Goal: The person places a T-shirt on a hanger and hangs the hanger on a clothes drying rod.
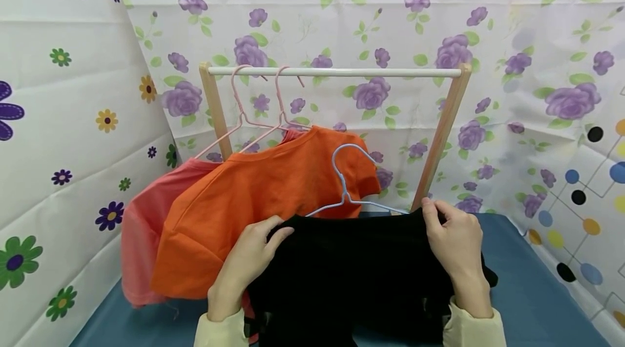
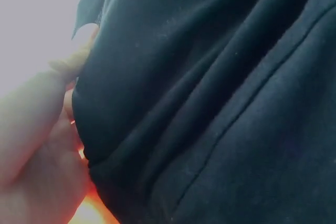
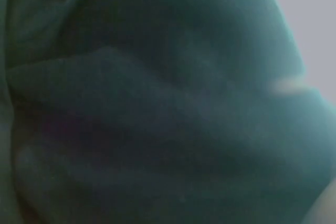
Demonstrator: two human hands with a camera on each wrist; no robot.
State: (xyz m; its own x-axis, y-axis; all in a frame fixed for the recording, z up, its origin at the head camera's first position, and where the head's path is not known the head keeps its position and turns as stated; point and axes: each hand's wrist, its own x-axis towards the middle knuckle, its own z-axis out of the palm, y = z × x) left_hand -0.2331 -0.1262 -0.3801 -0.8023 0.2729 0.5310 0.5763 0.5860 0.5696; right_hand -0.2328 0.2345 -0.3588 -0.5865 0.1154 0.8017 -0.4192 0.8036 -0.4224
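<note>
A black shirt [image 1: 351, 265] is held up in front, on a blue hanger [image 1: 344, 195] whose hook rises above the neckline and touches neither rail nor hand. My left hand [image 1: 249, 255] pinches the shirt at its left shoulder between thumb and fingers. At the opposite shoulder my right hand [image 1: 454, 241] pinches the fabric, thumb uppermost. In the left wrist view, folds and a seam run across the black cloth [image 2: 210, 98] beside the left thumb and palm [image 2: 42, 145]. Blurred black cloth [image 3: 157, 119] fills most of the right wrist view and hides most of that hand.
A rack with a white rail [image 1: 371, 72] and wooden posts [image 1: 439, 141] stands behind the shirt. On its left end hang an orange shirt [image 1: 205, 217] and a pink shirt [image 1: 146, 227], both on pink hangers. Blue cloth [image 1: 527, 282] covers the table; patterned sheets surround it.
</note>
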